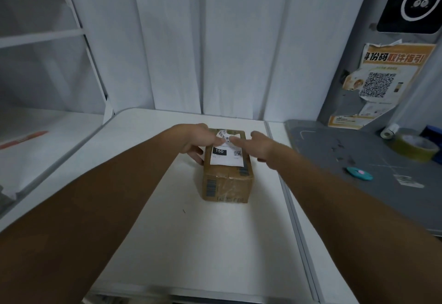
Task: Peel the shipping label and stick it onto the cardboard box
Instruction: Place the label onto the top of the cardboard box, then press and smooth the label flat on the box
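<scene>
One cardboard box [227,177] sits alone near the middle of the white worktop [210,244], with one shipping label [227,154] lying on its top face. The box is a small brown block with slightly dented corners, glossy clear tape across the top seam and printed bar marks on the near side. The label is a white paper rectangle with a black block reading "150", a small square code and a barcode toward its far end; its near part lies flat, while the far edge curls up off the cardboard.

Two bare hands reach in from below. The left hand [193,141] wraps the box's far-left corner, thumb and lower fingers against the left side, and its forefinger lies on the label. The right hand [259,146] is spread loosely with nothing clasped in it; its forefinger presses on the label just beside the left fingertip, the other fingers hanging past the box's right edge.

To the right lies a grey mat [363,160], scuffed and flat. On it rest one teal oval tool [360,173], one roll of yellowish packing tape [417,147] and one small white paper roll [388,131]. One orange poster [382,84] with a square code hangs creased on the grey panel above.
</scene>
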